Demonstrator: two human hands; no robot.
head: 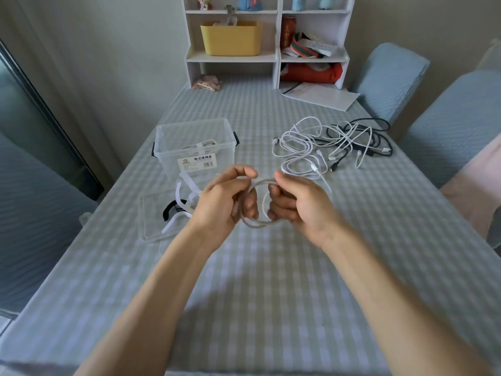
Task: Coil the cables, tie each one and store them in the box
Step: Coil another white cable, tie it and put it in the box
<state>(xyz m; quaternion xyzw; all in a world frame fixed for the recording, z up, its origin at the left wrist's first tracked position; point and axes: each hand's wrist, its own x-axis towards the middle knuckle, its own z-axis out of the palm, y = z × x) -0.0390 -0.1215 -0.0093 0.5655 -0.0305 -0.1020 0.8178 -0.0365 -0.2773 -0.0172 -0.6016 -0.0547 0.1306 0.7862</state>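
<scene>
Centre of frame: left hand [226, 198] and right hand [296, 203] hold a white cable coil [260, 204] between them, above the checked worktop [271, 280]. Left fingers [248, 172] curl round the coil's left side, thumb & forefinger pinching near the top; right fingers [279, 206] curl round the right side. Coil looks like a few loops, though blur makes the count unclear. Upper left of the hands: clear box [195, 147], open, w/ one tied cable [202, 145] inside. Its lid [154, 221] lies flat at centre left, white and black ties [181, 204] on it. Upper right of centre: tangle of white & dark cables [333, 145] on the worktop, well apart from the box. Top of frame: white shelf unit [271, 42] w/ a yellow bin [231, 38].
</scene>
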